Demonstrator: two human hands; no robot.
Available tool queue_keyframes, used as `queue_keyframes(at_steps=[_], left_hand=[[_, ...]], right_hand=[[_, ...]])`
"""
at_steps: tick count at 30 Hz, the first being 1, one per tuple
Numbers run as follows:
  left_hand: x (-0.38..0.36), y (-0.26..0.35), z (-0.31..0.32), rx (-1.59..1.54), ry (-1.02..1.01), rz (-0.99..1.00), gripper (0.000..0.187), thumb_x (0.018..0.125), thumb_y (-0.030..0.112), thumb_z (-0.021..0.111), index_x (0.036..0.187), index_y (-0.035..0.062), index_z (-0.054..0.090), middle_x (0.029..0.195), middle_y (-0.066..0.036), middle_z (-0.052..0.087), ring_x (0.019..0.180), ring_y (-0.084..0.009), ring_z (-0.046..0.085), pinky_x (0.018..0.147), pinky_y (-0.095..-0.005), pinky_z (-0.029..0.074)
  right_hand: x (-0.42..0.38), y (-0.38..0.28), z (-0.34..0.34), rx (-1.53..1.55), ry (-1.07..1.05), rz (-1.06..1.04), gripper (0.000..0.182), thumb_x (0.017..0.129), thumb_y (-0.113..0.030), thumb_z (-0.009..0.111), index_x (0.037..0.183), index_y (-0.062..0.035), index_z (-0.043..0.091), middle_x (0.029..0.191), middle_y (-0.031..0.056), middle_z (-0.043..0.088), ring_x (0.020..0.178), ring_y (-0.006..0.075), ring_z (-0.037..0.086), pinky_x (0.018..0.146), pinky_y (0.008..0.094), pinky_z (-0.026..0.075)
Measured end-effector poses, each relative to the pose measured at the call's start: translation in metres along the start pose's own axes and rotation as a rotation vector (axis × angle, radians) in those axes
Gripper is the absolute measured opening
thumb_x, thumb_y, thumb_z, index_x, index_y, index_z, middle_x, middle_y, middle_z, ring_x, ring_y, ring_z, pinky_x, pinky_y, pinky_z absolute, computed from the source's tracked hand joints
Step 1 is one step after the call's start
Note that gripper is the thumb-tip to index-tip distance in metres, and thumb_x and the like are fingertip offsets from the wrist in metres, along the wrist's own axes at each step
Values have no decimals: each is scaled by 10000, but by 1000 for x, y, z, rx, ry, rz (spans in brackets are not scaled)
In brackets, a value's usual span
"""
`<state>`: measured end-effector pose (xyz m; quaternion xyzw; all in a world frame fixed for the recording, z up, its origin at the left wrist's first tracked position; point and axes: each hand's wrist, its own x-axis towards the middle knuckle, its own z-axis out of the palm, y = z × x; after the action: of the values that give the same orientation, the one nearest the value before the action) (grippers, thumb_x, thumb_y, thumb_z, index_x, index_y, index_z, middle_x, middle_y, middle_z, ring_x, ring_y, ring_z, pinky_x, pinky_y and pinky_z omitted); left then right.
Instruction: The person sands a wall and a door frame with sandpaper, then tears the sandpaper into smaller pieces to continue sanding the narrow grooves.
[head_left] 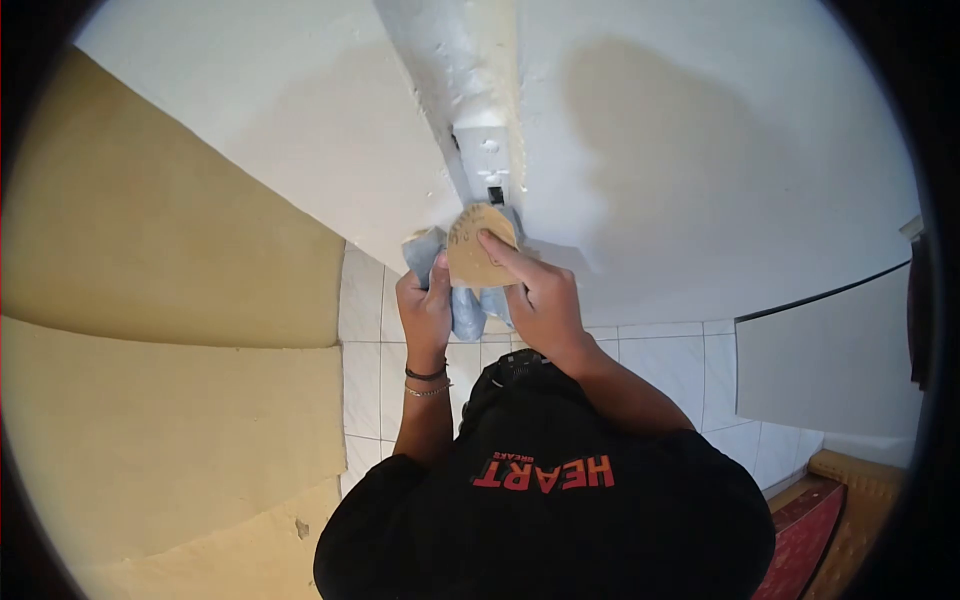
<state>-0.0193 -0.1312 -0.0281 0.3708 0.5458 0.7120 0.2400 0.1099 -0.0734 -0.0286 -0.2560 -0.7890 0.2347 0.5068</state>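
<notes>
Both my hands hold a piece of sandpaper in front of a white wall corner. Its tan back [480,262], with printed writing, faces up, and grey-blue folded parts [467,314] hang below and to the left. My left hand [426,310] grips the left side, thumb up against the tan piece. My right hand [541,297] pinches the right side, thumb on the tan face, other fingers hidden behind. Just beyond the sandpaper stands a white strip [487,155] with a small dark rectangular hole [496,195].
White wall surfaces [680,170] spread on both sides of the strip. A yellow-beige wall [180,210] is at the left. White floor tiles [660,372] lie below. A grey-white panel [835,350] stands at the right, with a red item [800,540] at the lower right.
</notes>
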Motion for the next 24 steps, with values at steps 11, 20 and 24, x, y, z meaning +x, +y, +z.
queue_keyframes(at_steps=[11,20,24], left_hand=[[0,-4,-5,52,-51,104,256,923,213,588,954,-39,619,900,-53,638,810,-119,569,741,-265,465],[2,-17,-6,4,60,228,332,892,282,651,855,-48,675,715,-28,624,672,-89,532,617,-231,434],[-1,-24,-17,17,-10,175,315,897,270,645,831,-37,676,690,-10,605,643,-83,505,579,-231,408]], right_hand=[[-21,0,-11,-151,-115,55,639,695,48,573,1302,-150,547,734,128,617,625,308,611,565,375,506],[7,-26,-29,-54,-111,21,599,714,86,519,1283,-95,561,826,192,652,690,343,636,641,364,515],[-36,11,-2,-67,-266,137,554,739,28,558,1274,-117,568,819,152,649,671,331,620,642,370,508]])
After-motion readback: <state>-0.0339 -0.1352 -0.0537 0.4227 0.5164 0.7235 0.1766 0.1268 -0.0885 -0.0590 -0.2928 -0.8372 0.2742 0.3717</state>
